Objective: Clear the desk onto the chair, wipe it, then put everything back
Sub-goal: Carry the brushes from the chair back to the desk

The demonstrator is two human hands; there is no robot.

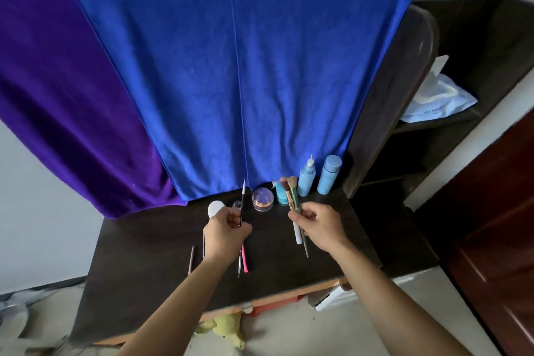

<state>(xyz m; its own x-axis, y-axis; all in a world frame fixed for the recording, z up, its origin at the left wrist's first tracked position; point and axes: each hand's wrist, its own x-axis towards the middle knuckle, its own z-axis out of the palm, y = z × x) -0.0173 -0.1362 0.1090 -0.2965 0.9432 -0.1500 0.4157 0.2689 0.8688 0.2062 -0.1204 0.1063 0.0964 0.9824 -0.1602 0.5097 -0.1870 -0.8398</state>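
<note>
My left hand [225, 230] grips a thin black pen-like tool [242, 202], tip up, above the dark desk [144, 254]. In my right hand [319, 224] I hold two makeup brushes [291, 192], bristles upward, together with a white stick [297, 233]. On the desk below my left hand lie a pink tool [244, 260], a thin metal tool [239, 264] and a brown stick [191, 259]. Along the back stand a clear purple jar [262, 199], a white round object [216, 208], a teal container [281, 195] and two blue bottles [306, 179].
A blue towel [231, 81] and a purple cloth [66, 95] hang on the wall behind the desk. A dark shelf [433, 130] at the right holds a light blue tissue pack [436, 98]. A yellow soft toy [225, 326] lies on the floor by the desk's front edge.
</note>
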